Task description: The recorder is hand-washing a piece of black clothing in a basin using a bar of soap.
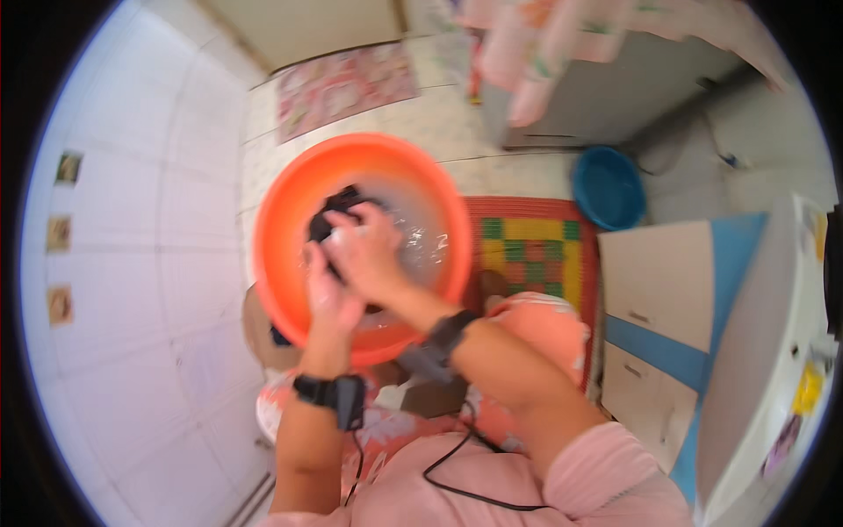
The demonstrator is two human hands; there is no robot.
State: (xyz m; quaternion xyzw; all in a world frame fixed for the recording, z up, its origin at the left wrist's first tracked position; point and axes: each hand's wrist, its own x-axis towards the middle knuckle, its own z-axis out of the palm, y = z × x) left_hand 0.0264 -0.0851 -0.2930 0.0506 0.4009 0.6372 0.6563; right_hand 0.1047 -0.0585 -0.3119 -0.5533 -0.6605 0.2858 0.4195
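Observation:
A wide orange plastic basin (369,145) stands before me with cloudy water (421,240) in it. Over its left part, a bunched black cloth (321,227) is between my two hands. My left hand (328,290) grips it from the near side, palm turned up. My right hand (365,240) lies across the cloth from above, its fingers curled and slightly blurred. Much of the cloth is covered by the fingers. Dark bands with small devices sit on both wrists.
A woven red, yellow and green mat (533,253) lies right of the basin. Beyond it are a blue plastic tub (607,188) and a white-and-blue cabinet (658,283). A tiled wall (132,263) closes the left side. A black cable (448,454) crosses my lap.

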